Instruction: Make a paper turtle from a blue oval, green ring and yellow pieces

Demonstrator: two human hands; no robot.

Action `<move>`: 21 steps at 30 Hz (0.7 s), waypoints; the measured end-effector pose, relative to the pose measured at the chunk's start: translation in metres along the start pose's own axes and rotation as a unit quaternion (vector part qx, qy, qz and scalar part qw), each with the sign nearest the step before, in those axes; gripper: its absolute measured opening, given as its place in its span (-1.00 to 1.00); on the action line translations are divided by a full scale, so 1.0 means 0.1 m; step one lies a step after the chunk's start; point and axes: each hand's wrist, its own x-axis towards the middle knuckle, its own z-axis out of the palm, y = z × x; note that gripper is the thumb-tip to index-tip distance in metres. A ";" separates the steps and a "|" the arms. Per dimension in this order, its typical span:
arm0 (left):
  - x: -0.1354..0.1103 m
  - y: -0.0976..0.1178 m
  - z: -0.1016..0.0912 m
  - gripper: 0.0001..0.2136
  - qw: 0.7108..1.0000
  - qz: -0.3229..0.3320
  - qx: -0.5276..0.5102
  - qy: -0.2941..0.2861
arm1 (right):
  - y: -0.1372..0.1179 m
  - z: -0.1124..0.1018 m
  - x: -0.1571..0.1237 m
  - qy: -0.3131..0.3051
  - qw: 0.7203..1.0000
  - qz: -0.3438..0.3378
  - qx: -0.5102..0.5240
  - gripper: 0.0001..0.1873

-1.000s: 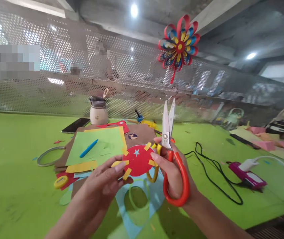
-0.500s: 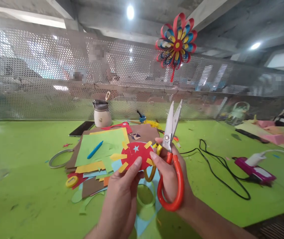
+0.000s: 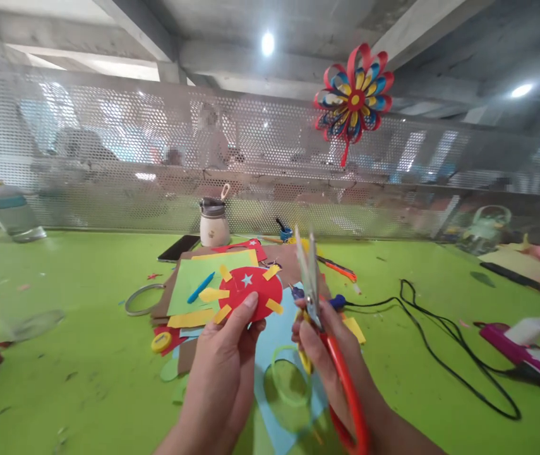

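Observation:
My left hand [image 3: 227, 360] pinches a red paper oval [image 3: 267, 287] between thumb and fingers. Yellow paper tabs stick out around its edge, and a small pale-blue star [image 3: 247, 279] lies on its face. My right hand [image 3: 331, 360] is closed around a pair of scissors [image 3: 340, 373] with red handles, their blades pointing up and slightly parted. Under its fingers shows a yellow curved piece [image 3: 306, 360], mostly hidden, whose kind I cannot make out. Below the hands lie a light-blue sheet [image 3: 270, 385] and a thin green paper ring [image 3: 276, 379].
Left of the oval, a blue pen [image 3: 201, 287] rests on green paper [image 3: 187, 265]. A phone [image 3: 178, 248] and a white bottle [image 3: 214, 227] stand behind. Black cable [image 3: 440, 354] loops at right towards a magenta device [image 3: 516, 354]. A paper flower [image 3: 355, 100] hangs before the perforated screen [image 3: 260, 151].
My right hand has drawn away from the oval, which now sits in my left hand alone. The scissors have turned and dropped lower. The view has swung left.

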 end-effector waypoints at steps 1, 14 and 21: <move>0.00 0.02 0.00 -0.94 1.000 0.008 -0.003 -0.002 | 0.04 0.00 -0.02 -0.015 1.000 0.001 -0.003 -0.52; -0.04 0.06 0.02 -0.83 1.000 0.013 -0.004 0.006 | 0.21 0.15 -0.17 -0.077 0.996 -0.042 -0.031 -0.31; -0.04 0.03 -0.01 -0.86 1.000 0.003 -0.001 0.001 | 0.26 0.17 -0.18 -0.063 0.998 -0.016 -0.025 -0.27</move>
